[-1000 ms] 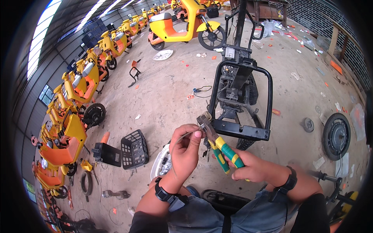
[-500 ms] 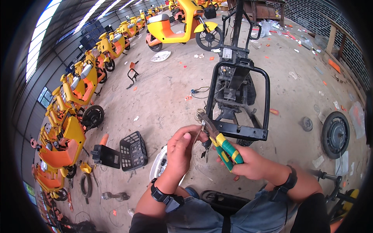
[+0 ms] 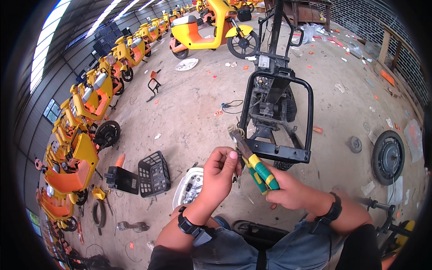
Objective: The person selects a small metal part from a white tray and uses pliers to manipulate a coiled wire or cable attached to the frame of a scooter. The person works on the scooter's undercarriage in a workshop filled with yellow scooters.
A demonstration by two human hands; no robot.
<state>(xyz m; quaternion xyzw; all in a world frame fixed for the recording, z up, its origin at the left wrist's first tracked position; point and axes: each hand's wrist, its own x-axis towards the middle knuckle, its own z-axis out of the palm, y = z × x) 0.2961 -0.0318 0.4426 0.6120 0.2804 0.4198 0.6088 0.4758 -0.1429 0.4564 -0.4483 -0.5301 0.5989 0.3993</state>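
My right hand point(image 3: 288, 189) is closed around pliers point(image 3: 265, 174) with green and yellow handles. Their metal jaws point up and to the left, at a small coil of thin pale cable point(image 3: 242, 131). Below the jaws my left hand point(image 3: 219, 173) is closed, thumb against fingers, pinching the cable; its fingers partly hide a small dark piece there. Just beyond both hands stands a stripped black scooter frame point(image 3: 309, 121) with a looped tubular rail. Whether the jaws bite on the cable I cannot tell.
A white tub point(image 3: 178, 194) of metal parts sits left of my left forearm. Farther left are a black crate point(image 3: 155, 175) and a black box point(image 3: 121, 181). A wheel point(image 3: 388, 157) lies at right. Yellow scooters point(image 3: 96, 96) line the left side; another scooter point(image 3: 204, 36) stands ahead.
My left hand has shifted slightly right and lower, its fingers closing more tightly beneath the jaws. The pliers have moved slightly, still in my right hand. More of the white tub shows.
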